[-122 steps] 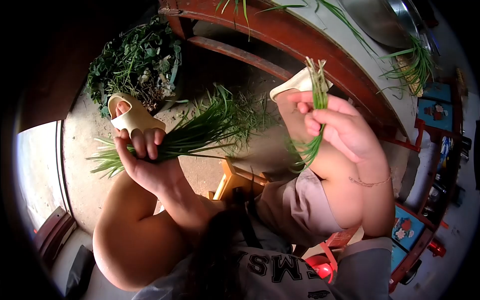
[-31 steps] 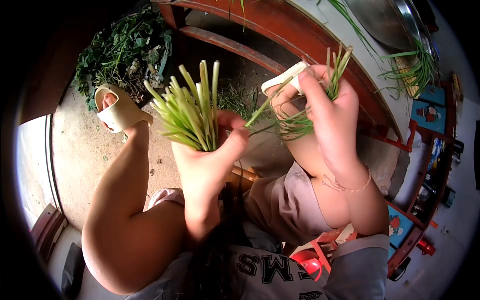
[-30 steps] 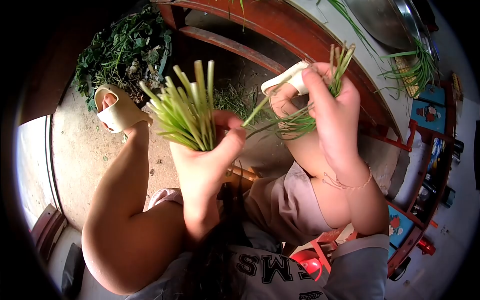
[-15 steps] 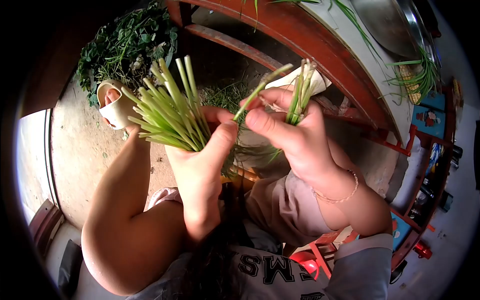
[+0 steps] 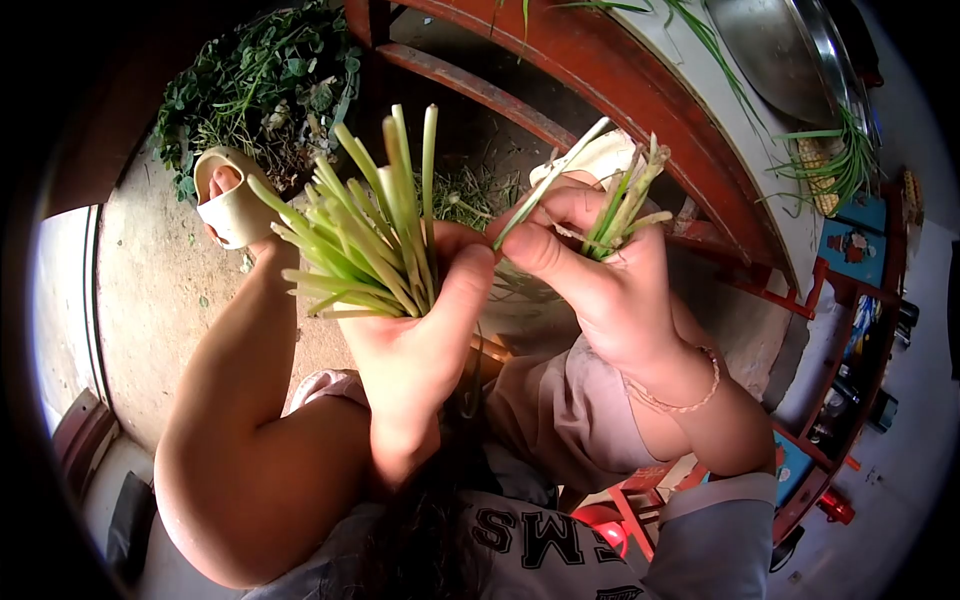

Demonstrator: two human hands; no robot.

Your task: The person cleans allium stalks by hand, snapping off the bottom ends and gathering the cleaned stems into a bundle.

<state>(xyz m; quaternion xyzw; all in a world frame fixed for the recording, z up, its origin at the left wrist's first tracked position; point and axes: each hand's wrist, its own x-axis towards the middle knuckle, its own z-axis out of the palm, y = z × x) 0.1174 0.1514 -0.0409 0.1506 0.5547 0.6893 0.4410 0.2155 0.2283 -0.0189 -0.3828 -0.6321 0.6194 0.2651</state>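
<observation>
Above the lap: one thick bundle [image 5: 385,240] of smooth, rod-like green stalks, pale ends fanned out, in the left hand [image 5: 405,350], fingers curled closed around it. One thinner bundle [image 5: 618,212], ends ragged and fibrous, in the right hand [image 5: 620,295], fingers folded shut on it. One slim, straight stalk [image 5: 553,182], white-ended, slanting between the bundles, apparently pinched at both thumbs. Beyond: red wooden table [image 5: 640,75], pale-topped; shiny, rounded metal basin [image 5: 770,55]; knobbly corn cob [image 5: 818,175].
</observation>
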